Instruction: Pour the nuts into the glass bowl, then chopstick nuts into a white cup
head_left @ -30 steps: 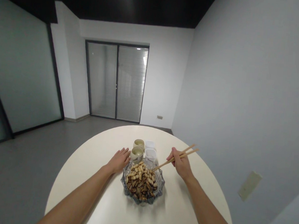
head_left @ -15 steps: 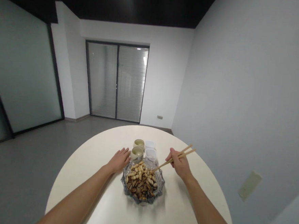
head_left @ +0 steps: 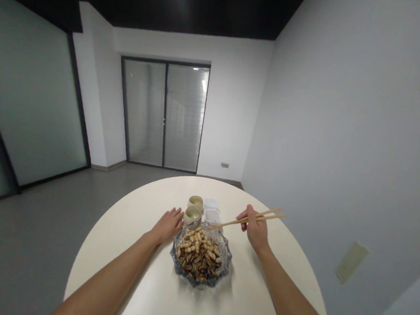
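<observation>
My right hand grips a pair of wooden chopsticks, their tips pointing left over the back part of a scalloped glass bowl. Whether anything small is between the tips, I cannot tell. Peanuts in their shells fill the back of the bowl, and dark striped seeds or nuts lie in front of them. My left hand rests on the table, fingers stretched out, beside the bowl's left rim and close to the nearer greenish cup.
Behind the bowl stand two greenish round cups, the farther cup in the back row, and two white plastic containers, one near and one far. All stand on a round cream table. A wall rises at the right.
My right hand has lifted the chopstick tips up from the peanuts toward the bowl's back rim, and the chopsticks lie flatter. My left hand stays in place.
</observation>
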Demonstrator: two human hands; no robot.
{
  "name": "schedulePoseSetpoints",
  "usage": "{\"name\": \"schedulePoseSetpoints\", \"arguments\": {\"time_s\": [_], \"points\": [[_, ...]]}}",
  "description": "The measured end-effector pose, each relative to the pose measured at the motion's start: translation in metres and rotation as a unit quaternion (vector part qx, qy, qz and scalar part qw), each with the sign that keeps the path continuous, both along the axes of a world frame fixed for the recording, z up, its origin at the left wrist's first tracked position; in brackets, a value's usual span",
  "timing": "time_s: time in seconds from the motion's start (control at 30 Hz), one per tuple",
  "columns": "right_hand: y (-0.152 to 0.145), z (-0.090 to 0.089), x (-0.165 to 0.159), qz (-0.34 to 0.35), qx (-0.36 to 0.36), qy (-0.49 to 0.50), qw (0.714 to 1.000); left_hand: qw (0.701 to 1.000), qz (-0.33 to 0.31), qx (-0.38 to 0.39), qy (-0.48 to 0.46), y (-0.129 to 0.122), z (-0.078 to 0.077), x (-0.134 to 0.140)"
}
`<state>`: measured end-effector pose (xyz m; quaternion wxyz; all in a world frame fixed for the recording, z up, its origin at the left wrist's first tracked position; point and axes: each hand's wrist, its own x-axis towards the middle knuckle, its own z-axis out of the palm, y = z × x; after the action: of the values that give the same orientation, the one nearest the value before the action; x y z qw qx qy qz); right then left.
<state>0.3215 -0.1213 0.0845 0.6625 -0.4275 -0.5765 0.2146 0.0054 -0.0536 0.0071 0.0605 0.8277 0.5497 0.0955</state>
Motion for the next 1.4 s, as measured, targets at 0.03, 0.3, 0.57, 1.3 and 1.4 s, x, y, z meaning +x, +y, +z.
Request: {"name": "schedulePoseSetpoints", "arguments": {"time_s": [0.03, 0.3, 0.57, 1.3, 1.4], "points": [[0.001, -0.001, 0.000, 0.000, -0.002, 0.001, 1.000, 1.000, 0.000, 0.000, -0.001, 0.000, 0.000, 0.000], [0.006, -0.002, -0.003, -0.030, 0.025, 0.003, 0.999, 1.000, -0.003, 0.006, -0.017, 0.001, -0.002, 0.000], [0.035, 0.007, -0.007, -0.117, 0.063, 0.013, 0.991, 1.000, -0.003, 0.004, -0.006, 0.000, 0.000, -0.001], [0.111, 0.007, -0.027, -0.128, -0.036, -0.176, 0.975, 1.000, 0.001, 0.003, -0.022, 0.001, -0.001, -0.001], [0.114, 0.009, -0.027, -0.119, -0.048, -0.187, 0.974, 1.000, -0.001, 0.004, -0.020, 0.001, 0.000, 0.000]]}}
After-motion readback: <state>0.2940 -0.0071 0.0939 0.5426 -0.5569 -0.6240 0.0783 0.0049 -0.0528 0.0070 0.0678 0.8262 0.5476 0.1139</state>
